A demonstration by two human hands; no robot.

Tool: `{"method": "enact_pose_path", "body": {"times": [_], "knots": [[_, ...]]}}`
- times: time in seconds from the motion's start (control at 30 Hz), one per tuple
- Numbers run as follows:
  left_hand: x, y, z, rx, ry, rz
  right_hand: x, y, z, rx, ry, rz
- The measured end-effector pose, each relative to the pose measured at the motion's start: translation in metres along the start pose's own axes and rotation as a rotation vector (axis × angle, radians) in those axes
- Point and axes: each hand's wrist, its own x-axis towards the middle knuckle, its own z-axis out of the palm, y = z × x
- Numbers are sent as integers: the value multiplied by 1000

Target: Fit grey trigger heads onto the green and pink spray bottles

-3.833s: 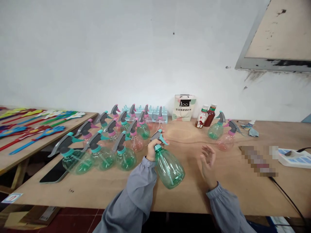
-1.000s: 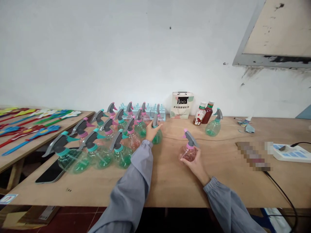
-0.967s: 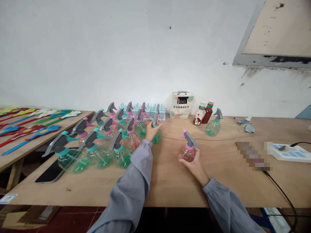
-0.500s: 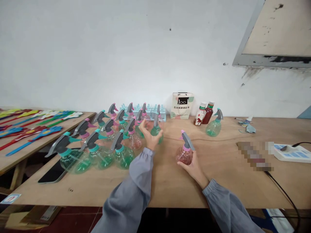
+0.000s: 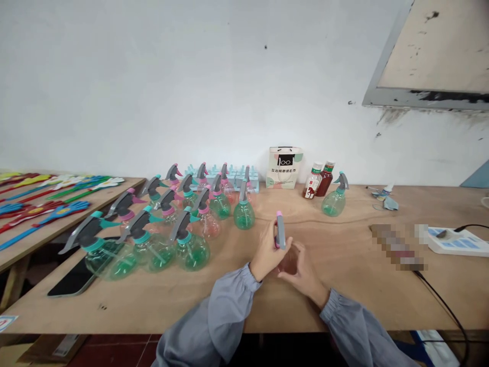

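Observation:
A pink spray bottle (image 5: 280, 232) with a grey trigger head stands upright in front of me on the wooden table, between both hands. My left hand (image 5: 265, 250) is closed around its neck, just under the trigger head. With thumb and fingers, my right hand (image 5: 305, 272) grips the round pink body, which is partly hidden. The closest other bottle is a green spray bottle (image 5: 243, 211) beyond my left hand. More green and pink spray bottles stand in rows to the left, among them a front green one (image 5: 193, 250).
A dark phone (image 5: 72, 280) lies under the left bottles. Along the wall are light-blue racks (image 5: 233, 181), a paper bag (image 5: 283, 168), two sauce bottles (image 5: 319, 181) and another green spray bottle (image 5: 333, 201). A white power strip (image 5: 458, 242) and cable are at right; colourful hand-shaped toys (image 5: 57, 214) at left.
My left hand has left the green bottle, moved right and toward me, and closed on the pink spray bottle's neck. My right hand keeps hold of the bottle's body.

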Motion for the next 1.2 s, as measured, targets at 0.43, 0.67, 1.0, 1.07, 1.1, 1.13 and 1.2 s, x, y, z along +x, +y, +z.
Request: {"method": "enact_pose_path", "body": {"times": [0.43, 0.67, 1.0, 1.07, 1.1, 1.13, 1.2], "knots": [[2, -5, -21, -106, 12, 3, 185, 145, -156, -316, 531, 497], [5, -1, -35, -147, 0, -50, 199, 152, -133, -280, 614, 497], [13, 3, -50, -227, 28, -92, 107, 55, -69, -102, 388, 173], [16, 5, -54, -250, 8, -102, 82, 31, -58, -69, 292, 129], [17, 6, -56, -263, 2, -97, 71, 20, -53, -54, 261, 114], [18, 7, -58, -277, -1, -88, 62, 11, -48, -40, 230, 107], [20, 8, -61, -298, -4, -74, 47, -3, -39, -15, 172, 97]]}}
